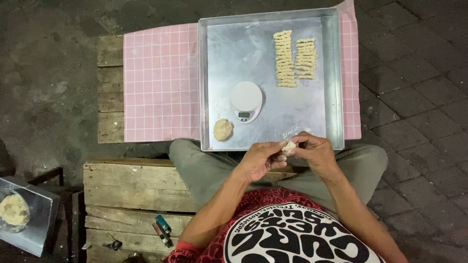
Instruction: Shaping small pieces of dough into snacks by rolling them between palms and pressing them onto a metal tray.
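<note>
Head view. The person sits on a wooden pallet (131, 187) with a metal tray (331, 73) set in front, on a pink checked cloth (161, 83).

Hands: the left hand (261, 160) and the right hand (317, 153) meet over the near edge of the tray. The fingers of both hands are drawn in narrow and pinch 1 small dough piece (289, 146) between them. The piece is held above the near right part of the tray and appears not to touch it.

Completed work: 2 rows of shaped dough strips (295, 58) lie side by side on the far right part of the tray. The left row is longer than the right row. An exact count cannot be read.

Remaining work: 1 dough ball (223, 130) rests at the near left corner of the tray, unshaped. A white kitchen scale (246, 101) stands near the tray centre, just beyond the ball, with nothing on its platform. Most of the tray floor is bare.

Judgement: shaping is at an early to middle stage, with 1 piece in hand and 1 ball in reserve.

Surroundings: a bowl with more dough (13, 210) sits at the far left on a second tray. 2 lighters (162, 230) lie on the pallet.
</note>
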